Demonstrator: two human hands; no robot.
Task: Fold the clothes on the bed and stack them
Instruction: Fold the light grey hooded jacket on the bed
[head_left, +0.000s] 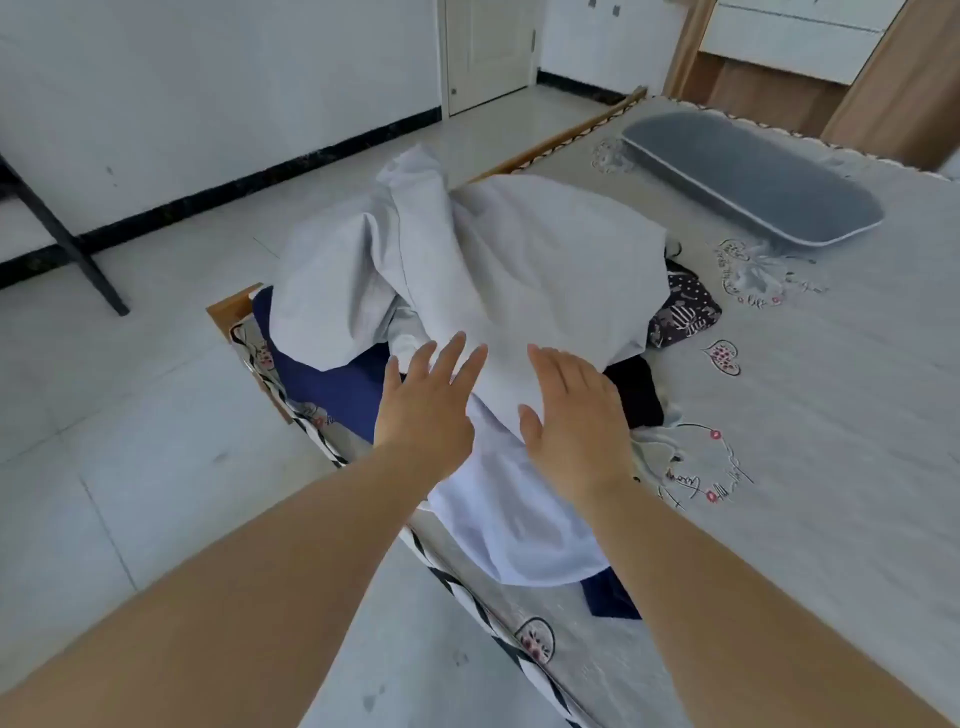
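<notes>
We stand at the bed (831, 415), whose right side lies bare for folding. The unfolded pile sits at its near left corner, a white garment (519, 270) on top and spilling over the edge. Our left hand (423, 410) and right hand (574, 415) reach with fingers straight, grasping nothing; next we judge they must grip it.

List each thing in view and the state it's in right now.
left hand: open, fingers spread over the white garment
right hand: open, flat on it
white garment: unfolded, heaped
navy garment: crumpled underneath
dotted garment: bunched
door: closed
</notes>
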